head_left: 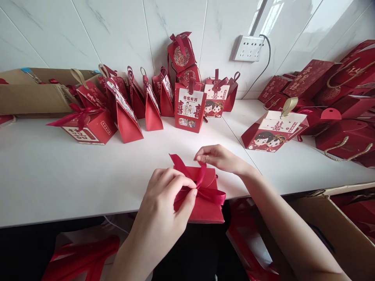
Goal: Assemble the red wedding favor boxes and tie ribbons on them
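Note:
A red gift box [205,212] lies at the front edge of the white table, with a dark red satin ribbon [215,196] tied across its top in a bow. My left hand [168,197] pinches the ribbon at the knot between thumb and forefinger and hides the bow's left side. Just beyond the box, my right hand [220,158] has its thumb and fingers closed on one upright ribbon tail. Another tail points up and to the left, apart from both hands.
Several red gift boxes, one a bow-tied box [90,127], stand along the tiled wall. To the right are a box with two cartoon faces [268,136] and a pile of red boxes [336,105]. An open cardboard carton [310,218] sits below the table at right. A socket strip [248,48] is on the wall.

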`<state>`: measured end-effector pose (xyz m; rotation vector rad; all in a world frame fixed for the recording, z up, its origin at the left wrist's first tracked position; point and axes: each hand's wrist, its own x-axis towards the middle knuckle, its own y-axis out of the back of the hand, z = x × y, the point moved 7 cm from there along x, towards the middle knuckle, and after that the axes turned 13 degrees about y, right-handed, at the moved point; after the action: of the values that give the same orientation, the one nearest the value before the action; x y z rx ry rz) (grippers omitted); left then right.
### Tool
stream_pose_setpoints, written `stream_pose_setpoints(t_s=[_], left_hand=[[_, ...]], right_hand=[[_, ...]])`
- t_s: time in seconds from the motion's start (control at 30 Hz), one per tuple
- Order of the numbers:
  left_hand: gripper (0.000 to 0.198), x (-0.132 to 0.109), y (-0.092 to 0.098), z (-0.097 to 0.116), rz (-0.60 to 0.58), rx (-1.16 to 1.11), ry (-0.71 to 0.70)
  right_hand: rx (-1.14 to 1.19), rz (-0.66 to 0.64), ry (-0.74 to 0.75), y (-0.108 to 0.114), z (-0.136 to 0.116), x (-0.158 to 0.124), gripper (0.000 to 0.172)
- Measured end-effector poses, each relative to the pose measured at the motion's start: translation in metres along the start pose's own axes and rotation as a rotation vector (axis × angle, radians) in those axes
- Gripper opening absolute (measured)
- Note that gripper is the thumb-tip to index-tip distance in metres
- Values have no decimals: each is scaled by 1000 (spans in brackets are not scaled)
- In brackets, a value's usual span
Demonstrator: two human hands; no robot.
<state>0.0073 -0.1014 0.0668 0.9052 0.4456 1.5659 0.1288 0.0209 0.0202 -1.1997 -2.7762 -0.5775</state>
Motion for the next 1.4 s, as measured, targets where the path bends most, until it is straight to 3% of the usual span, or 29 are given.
stream_pose_setpoints(t_s=[0.07, 0.13, 0.33, 0.5, 0.7, 0.83, 0.97, 1.07, 1.13, 1.27, 1.4], left_hand=[[12, 0, 0, 0, -1, 0, -1], [11, 0, 0, 1, 1, 0, -3], [11, 1, 0, 1, 8, 7, 2], [11, -1, 0, 0, 18, 0, -7], [11, -1, 0, 0, 18, -2, -5], [12, 0, 0, 0, 20, 0, -9], [12, 0, 0, 0, 15, -1, -1], [11, 1, 1, 1, 14, -3, 2], [11, 1, 2, 1, 19, -13, 2], [10, -1, 4, -2, 41, -106, 19], [20, -9, 18, -24, 250, -314, 200]], right_hand=[[-47, 105, 8, 7, -10, 3, 44], [-75, 131, 21, 5, -23, 8, 48], [-182, -118, 56, -31, -48, 24, 33], [-93, -150, 87, -37, -49, 30, 18], [-78, -64, -31, -31, -38, 28, 21], [-123, -2, 34, -27, -38, 23, 24], [-219, 240, 58, -6, -41, -3, 34], [-374, 537, 88, 12, -53, -44, 39], [-445, 624, 92, 11, -63, -72, 38], [-404, 423, -60, -23, -62, -97, 43], [-260, 361, -179, -44, -50, -99, 40]])
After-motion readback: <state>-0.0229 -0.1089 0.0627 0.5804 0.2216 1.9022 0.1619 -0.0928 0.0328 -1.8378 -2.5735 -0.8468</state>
